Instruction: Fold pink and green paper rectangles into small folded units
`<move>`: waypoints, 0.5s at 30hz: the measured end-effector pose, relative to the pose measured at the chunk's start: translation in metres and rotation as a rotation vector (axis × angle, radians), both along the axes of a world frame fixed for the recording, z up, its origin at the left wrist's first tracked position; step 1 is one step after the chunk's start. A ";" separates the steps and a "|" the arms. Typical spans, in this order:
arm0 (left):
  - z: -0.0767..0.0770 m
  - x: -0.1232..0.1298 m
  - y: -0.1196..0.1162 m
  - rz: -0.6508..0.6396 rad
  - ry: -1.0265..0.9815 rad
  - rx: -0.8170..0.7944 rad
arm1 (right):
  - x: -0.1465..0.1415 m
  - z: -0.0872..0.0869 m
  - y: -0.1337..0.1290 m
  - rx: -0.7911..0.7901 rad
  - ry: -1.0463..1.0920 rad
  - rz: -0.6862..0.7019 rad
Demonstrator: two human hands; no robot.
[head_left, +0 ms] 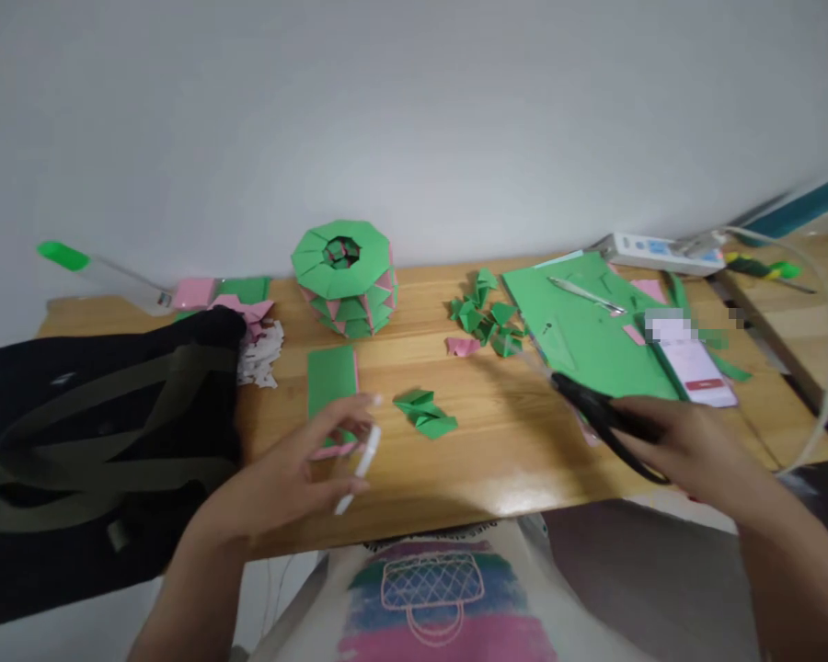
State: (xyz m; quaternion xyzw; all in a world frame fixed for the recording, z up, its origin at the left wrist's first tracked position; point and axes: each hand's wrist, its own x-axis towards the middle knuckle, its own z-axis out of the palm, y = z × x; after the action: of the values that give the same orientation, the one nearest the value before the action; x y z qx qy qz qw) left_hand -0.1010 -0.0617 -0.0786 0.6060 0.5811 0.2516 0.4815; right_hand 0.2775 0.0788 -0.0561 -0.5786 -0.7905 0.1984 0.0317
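My left hand pinches a thin white strip between thumb and fingers, above the table's near side. Beneath that hand lies a stack of green and pink paper. In my right hand are black-handled scissors, their blades blurred and pointing toward the back left. Two folded green paper pieces rest between my hands. Farther back is a small heap of folded green pieces with one pink piece in front.
A round green and pink paper model stands near the wall. On the right are a green sheet, a pen, a phone and a power strip. A black bag and white scraps occupy the left.
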 end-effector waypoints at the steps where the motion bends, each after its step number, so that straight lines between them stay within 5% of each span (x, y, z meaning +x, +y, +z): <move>1: 0.000 -0.006 -0.002 0.078 0.180 -0.039 | 0.004 -0.007 0.006 0.029 -0.120 -0.097; 3: -0.002 -0.018 -0.003 0.147 0.473 -0.020 | 0.010 -0.022 0.018 0.134 -0.375 -0.272; 6: -0.009 -0.032 -0.002 0.153 0.747 -0.032 | 0.015 -0.038 0.032 0.176 -0.443 -0.340; 10: -0.023 -0.046 -0.005 0.144 0.871 0.050 | 0.016 -0.048 0.037 0.182 -0.450 -0.292; 15: -0.024 -0.051 -0.013 0.249 0.886 0.164 | 0.010 -0.038 0.027 0.203 -0.450 -0.224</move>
State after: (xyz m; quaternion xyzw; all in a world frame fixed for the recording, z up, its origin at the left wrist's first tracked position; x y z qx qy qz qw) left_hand -0.1519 -0.0749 -0.1028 0.6169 0.7771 0.0696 0.1036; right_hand 0.2879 0.1063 -0.0941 -0.6860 -0.7244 -0.0204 -0.0650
